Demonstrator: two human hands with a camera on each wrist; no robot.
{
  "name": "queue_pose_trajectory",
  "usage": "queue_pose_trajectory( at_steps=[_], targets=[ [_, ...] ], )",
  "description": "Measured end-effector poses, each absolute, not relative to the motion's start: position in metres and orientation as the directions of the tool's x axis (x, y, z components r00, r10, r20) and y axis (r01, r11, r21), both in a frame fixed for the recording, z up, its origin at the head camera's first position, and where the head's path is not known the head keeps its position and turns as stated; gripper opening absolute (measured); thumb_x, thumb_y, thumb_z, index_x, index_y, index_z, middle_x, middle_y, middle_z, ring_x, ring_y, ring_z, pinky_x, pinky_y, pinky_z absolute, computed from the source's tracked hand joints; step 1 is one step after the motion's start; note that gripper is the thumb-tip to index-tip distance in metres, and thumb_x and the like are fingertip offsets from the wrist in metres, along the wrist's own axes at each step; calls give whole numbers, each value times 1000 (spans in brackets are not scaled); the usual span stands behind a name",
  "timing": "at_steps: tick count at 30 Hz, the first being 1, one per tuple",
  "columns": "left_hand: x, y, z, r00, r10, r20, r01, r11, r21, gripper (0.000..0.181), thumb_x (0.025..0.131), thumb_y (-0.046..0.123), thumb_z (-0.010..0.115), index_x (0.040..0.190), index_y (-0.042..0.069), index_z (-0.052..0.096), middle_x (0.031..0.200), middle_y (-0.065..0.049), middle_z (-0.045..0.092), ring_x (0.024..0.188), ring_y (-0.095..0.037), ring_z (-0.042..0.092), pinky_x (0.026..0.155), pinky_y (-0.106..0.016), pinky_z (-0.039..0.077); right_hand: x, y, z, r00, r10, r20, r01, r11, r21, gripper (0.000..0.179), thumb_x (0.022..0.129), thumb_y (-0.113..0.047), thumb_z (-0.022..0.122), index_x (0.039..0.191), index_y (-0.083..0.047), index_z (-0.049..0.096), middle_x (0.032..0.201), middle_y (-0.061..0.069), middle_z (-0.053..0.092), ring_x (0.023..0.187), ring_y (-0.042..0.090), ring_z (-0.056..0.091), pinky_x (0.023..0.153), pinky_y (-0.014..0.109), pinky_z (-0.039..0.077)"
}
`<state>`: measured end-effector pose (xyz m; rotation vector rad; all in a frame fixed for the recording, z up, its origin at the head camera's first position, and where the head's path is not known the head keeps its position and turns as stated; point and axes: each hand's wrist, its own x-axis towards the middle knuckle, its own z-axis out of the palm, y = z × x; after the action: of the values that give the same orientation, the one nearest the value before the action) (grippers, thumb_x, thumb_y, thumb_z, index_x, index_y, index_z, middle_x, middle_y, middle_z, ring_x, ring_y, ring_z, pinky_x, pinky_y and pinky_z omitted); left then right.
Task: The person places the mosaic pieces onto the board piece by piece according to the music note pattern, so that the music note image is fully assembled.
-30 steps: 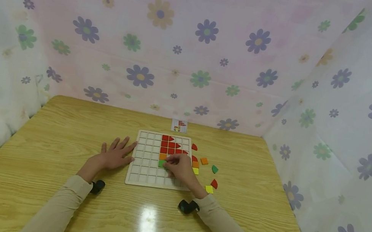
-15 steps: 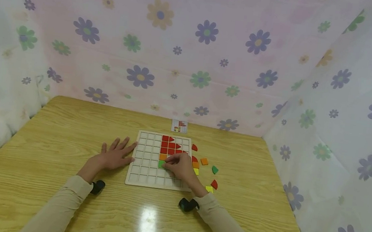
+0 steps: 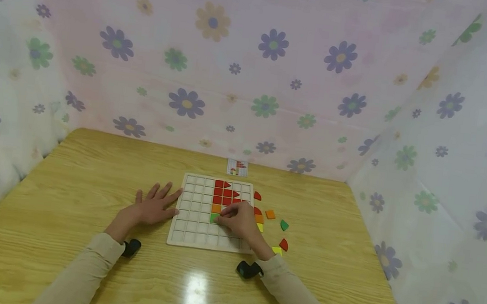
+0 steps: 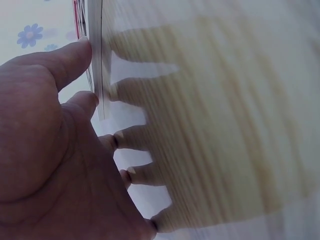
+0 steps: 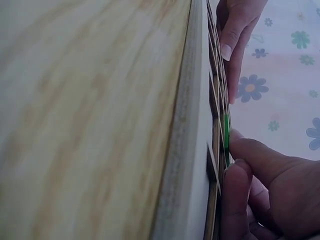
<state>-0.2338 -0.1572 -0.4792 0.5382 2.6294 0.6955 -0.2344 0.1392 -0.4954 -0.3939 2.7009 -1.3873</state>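
A square wooden grid board (image 3: pixel 189 236) lies on the table under both hands. My right hand (image 3: pixel 241 220) is over its right half, thumb and curled fingers pinching at a green tile (image 3: pixel 214 218) in one of its cells. The right wrist view shows that green tile (image 5: pixel 226 132) edge-on, with fingertips right at it. Just above it sits an orange square tile (image 3: pixel 216 208), and red tiles (image 3: pixel 223 193) fill cells farther up. My left hand (image 3: pixel 152 209) rests spread, with fingertips at the board's left edge; the left wrist view shows its thumb and forefinger against the rim.
Loose tiles lie right of the board: an orange square (image 3: pixel 270 214), a green piece (image 3: pixel 284 225), a red quarter-round (image 3: pixel 284 245), a yellow piece (image 3: pixel 277 251) and others by the edge. A pattern card (image 3: pixel 237 167) lies behind. Flowered cloth (image 3: pixel 243 72) surrounds the table.
Both hands keep their places on the board; the right fingers stay at the green tile. The whole view has shifted slightly.
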Motion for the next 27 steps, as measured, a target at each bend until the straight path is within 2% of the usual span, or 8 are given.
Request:
queue_pose_trajectory(
  at_steps=[6,12,17,21,25,27],
  targets=[
    [-230,-154,-474,-862,437,-256,256,812,524,67,108,40,48,164,12,23,169,-24,3,152,-54,-5,109,-81,-8,-231,139,-494,-964,-260,57,-201,566,-800,14,83,-14,86,81,-4,76,76,4,72,64,8,61,60,24,52],
    [-229,-154,-471,-862,432,-266,253,820,513,68,108,41,48,163,12,23,169,-25,3,152,-54,-4,109,-81,-6,-233,146,-490,-930,-367,10,-228,557,-799,12,92,-15,78,95,-3,78,86,5,74,70,7,65,64,22,55],
    [-231,-157,-473,-862,441,-249,265,812,519,68,107,42,49,163,13,23,169,-25,4,152,-54,-4,109,-81,-7,-244,174,-482,-893,-450,28,-276,494,-825,17,98,-10,69,108,2,75,95,14,74,68,22,69,59,30,58],
    [-234,-159,-480,-861,448,-241,266,801,537,70,107,46,47,164,15,21,170,-23,2,152,-53,-7,109,-80,-11,-253,206,-474,-926,-373,56,-265,537,-801,20,97,-8,69,113,3,74,101,17,73,78,28,70,64,33,59],
    [-237,-161,-489,-862,452,-227,269,790,551,72,106,51,46,164,16,21,170,-22,0,153,-52,-9,109,-79,-14,-257,241,-470,-964,-265,-2,-177,648,-741,27,94,-7,71,119,4,71,113,19,71,95,30,68,79,39,58],
    [-239,-163,-495,-866,450,-218,272,790,549,80,103,63,41,164,16,20,170,-22,0,153,-52,-10,109,-79,-14,-257,257,-470,-971,-233,-57,-123,686,-718,32,92,-5,72,123,6,68,119,22,69,102,35,66,86,44,57]
  ],
)
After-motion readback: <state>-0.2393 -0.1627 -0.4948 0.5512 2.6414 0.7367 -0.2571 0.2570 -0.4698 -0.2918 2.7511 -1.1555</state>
